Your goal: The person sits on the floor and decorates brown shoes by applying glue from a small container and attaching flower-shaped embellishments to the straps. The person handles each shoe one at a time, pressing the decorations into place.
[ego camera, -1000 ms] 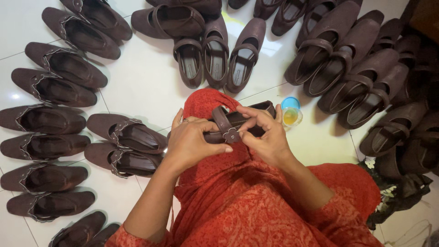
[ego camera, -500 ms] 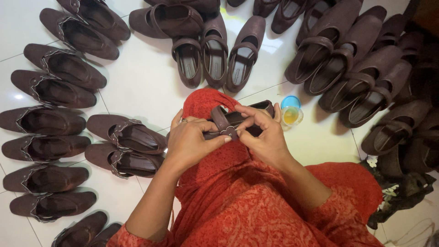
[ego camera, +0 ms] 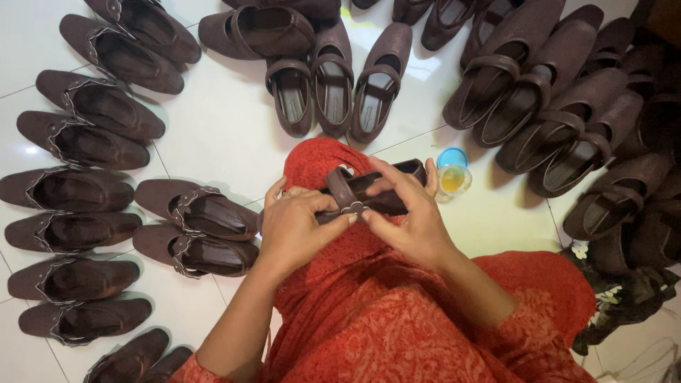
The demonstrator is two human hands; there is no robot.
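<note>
A dark brown strapped shoe lies across my raised knee, which is covered in red patterned cloth. My left hand grips its near side, thumb and fingers pinching by the strap's small metal buckle. My right hand holds the shoe from the other side, fingers curled over the strap and thumb pressed beside the buckle. Both hands meet at the buckle. Part of the shoe is hidden under my fingers.
Many matching brown shoes ring me on the white tiled floor: a column at the left, a pair close by, several at the top, a dense pile at the right. A small open container with yellow contents and blue lid stands beside the shoe.
My hands stay on the shoe's strap and buckle, with only slight finger shifts. The view has drifted a little.
</note>
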